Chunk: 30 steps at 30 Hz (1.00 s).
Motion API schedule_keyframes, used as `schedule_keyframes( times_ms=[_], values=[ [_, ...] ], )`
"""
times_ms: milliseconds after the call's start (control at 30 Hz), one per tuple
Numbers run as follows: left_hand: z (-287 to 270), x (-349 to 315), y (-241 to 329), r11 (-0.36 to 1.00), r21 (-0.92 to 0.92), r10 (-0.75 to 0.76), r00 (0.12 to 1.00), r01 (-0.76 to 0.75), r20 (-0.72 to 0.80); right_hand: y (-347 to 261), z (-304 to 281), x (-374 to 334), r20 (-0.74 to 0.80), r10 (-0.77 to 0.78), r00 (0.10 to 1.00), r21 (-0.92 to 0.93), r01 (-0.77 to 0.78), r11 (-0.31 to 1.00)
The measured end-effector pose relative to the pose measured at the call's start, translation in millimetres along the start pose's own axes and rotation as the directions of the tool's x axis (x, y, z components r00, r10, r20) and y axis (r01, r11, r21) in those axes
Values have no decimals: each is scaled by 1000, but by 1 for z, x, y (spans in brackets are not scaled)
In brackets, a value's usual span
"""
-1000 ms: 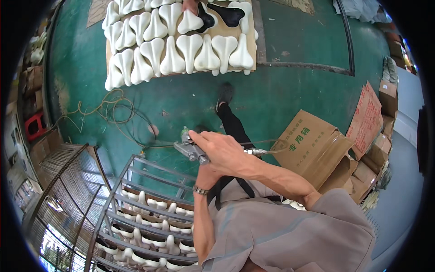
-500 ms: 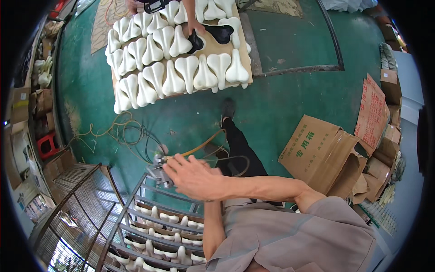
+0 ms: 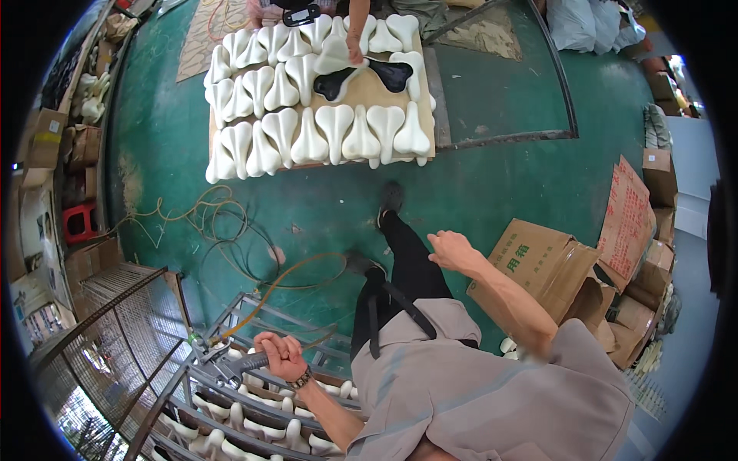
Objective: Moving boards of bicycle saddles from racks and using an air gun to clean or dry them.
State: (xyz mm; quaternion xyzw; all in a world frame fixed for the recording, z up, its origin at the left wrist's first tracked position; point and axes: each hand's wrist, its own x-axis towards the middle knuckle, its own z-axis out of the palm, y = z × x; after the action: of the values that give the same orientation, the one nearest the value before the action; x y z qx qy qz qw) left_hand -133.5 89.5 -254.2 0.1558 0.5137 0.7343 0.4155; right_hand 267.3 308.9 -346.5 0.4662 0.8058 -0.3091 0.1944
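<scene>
My left hand (image 3: 280,355) is closed around the grey ribbed handle of a metal spray gun (image 3: 223,367). A yellow hose (image 3: 288,280) joins it and loops over the floor. The gun is over the top of a metal rack (image 3: 173,380), which holds several white saddle-shaped pieces (image 3: 292,434). My right hand (image 3: 452,252) hangs over the floor beside my leg, its fingers curled and nothing visible in them. On the table (image 3: 392,98) ahead lie rows of white saddle-shaped foams (image 3: 334,127), and two black-faced saddle pieces (image 3: 392,75).
Across the table, a co-worker's hand (image 3: 354,50) grips a white foam. An opened cardboard box (image 3: 530,265) stands at my right. Wire mesh racking (image 3: 115,307) rises at the left, with a red stool (image 3: 79,221) behind. Coiled hoses (image 3: 223,219) lie on the green floor.
My hands, close together before, are now apart: the left has moved down and left with the spray gun, the right has swung right. The co-worker's hand has shifted, now holding a foam.
</scene>
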Motion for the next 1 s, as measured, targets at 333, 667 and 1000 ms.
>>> schedule_keyframes(
  times_ms=[333,667,1000],
  values=[
    [56,16,-37,990,22,-137,991,137,4,20,32,38,158,98,982,361,-150,920],
    [137,66,-89,962,14,-272,960,271,64,107,-30,148,27,162,986,350,-161,923],
    [151,85,-112,941,86,-335,936,327,106,129,-12,175,125,186,975,314,-217,924]
  ],
)
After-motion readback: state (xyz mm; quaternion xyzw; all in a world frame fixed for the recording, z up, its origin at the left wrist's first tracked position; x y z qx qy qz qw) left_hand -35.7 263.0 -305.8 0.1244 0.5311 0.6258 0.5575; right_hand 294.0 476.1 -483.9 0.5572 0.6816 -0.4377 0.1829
